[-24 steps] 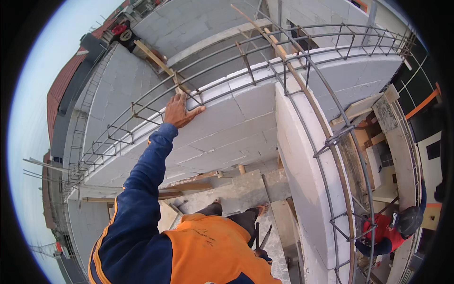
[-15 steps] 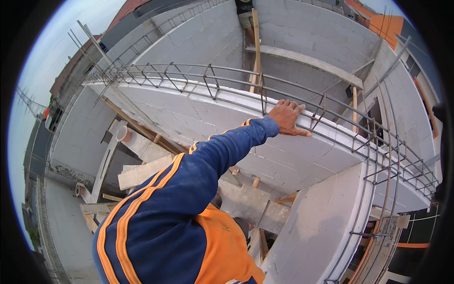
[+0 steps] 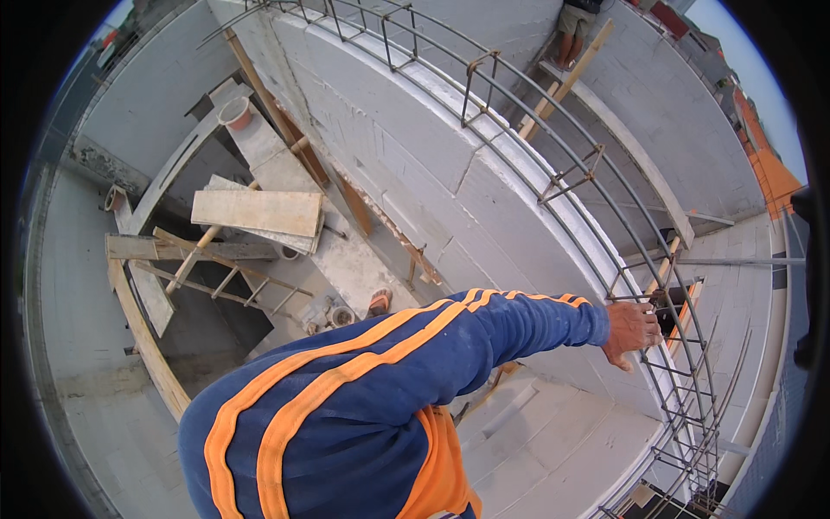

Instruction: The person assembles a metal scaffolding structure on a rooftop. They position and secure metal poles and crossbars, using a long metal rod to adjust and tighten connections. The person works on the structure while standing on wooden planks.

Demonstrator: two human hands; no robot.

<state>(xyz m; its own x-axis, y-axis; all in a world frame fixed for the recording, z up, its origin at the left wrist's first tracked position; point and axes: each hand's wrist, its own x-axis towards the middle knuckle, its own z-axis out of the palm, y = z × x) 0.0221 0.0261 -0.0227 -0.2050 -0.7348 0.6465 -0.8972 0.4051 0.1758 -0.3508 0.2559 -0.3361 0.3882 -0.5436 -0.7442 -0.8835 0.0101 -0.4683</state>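
Note:
My left hand (image 3: 631, 333) bears on the top edge of a pale block wall (image 3: 406, 151), at the right. Its fingers bend over the near lower bar of a long steel rebar cage (image 3: 566, 184), and the thumb points down the wall's near face. The fingertips are partly hidden, so how tightly they grip is hard to see. Along the wall top runs the cage, made of long bars joined by square ties. My left arm, in a blue sleeve (image 3: 363, 389) with orange stripes, reaches across from the lower left. My right hand is out of view.
Below left are planks (image 3: 255, 212), a wooden ladder (image 3: 229, 281), buckets (image 3: 234, 112) and a foot in an orange sandal (image 3: 380, 300). Behind the wall, a person's legs (image 3: 571, 35) stand near a long board (image 3: 635, 151). Bars cross at the lower right corner.
The view has swung, so the wall and rebar cage now slant down to the right. My left hand appears farther right and lower, its fingers more bent. More of the floor below shows.

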